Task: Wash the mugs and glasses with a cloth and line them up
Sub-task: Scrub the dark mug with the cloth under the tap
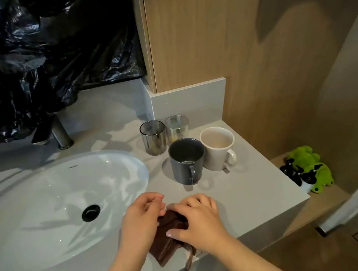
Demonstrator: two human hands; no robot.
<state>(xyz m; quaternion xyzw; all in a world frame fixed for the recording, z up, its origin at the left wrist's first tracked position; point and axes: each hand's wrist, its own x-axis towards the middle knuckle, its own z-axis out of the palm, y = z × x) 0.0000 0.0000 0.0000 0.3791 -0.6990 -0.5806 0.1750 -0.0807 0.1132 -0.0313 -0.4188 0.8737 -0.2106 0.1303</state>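
Observation:
A dark brown cloth (166,238) lies folded on the grey counter near its front edge, just right of the sink. My right hand (198,219) grips it from the right, thumb and fingers curled over its top. My left hand (143,218) is at the cloth's left edge, fingertips pinching its upper corner. Behind them stand a dark grey mug (186,160) and a white mug (218,147), side by side, handles toward me. Further back are a smoky glass (153,137) and a clear glass (177,127), both upright.
A white oval sink (50,202) with a black drain fills the left, a metal tap (60,133) behind it. Black plastic sheeting (31,53) hangs over the back wall. The counter (256,186) ends at the right; green soft toys (307,169) lie on a lower ledge.

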